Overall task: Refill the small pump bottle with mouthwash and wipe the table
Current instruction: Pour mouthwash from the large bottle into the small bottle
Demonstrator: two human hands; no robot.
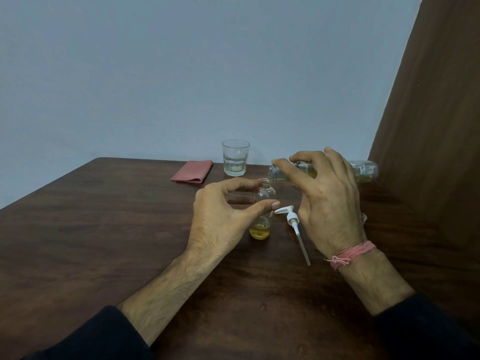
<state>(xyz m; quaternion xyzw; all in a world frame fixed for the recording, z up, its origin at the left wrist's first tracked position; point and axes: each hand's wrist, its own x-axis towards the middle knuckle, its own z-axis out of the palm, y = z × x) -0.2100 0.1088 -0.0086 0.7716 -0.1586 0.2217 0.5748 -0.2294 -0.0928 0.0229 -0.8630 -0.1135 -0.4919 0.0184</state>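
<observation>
While left hand (220,216) steadies small bottle (263,211), right hand (324,196) grips tilted mouthwash bottle (363,170); no readable labels.

Pouring mouthwash, dark wooden table (104,229).

Right hand (330,203) gripped large clear bottle (363,170), tipped flat, mouth at small bottle's (263,214) open neck. Left hand (223,216) pinched small bottle upright; yellow liquid low inside. White pump (292,218) lay just right. Far: glass (235,158), folded pink cloth (192,171).
</observation>
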